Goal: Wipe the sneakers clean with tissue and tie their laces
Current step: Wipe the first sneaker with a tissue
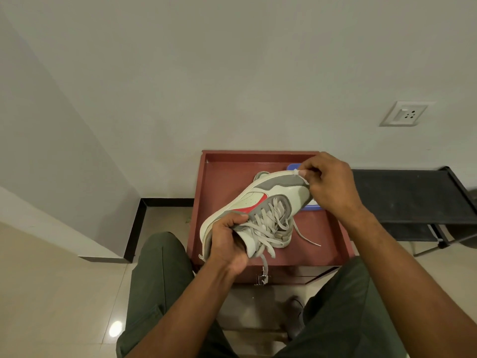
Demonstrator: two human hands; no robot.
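Both hands are holding one sneaker [260, 202] above the red surface [222, 174]: the left hand [227, 241] is gripping its heel end, the right hand [327, 182] is pinching a bit of tissue [296, 172] against the toe.

Grey walls [232, 60], wall socket [405, 113], glossy tiled floor [64, 293], black rack [413, 195].

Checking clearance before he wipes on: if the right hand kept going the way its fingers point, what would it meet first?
Probably the white and grey sneaker's toe: the right hand already pinches a small white tissue against it.
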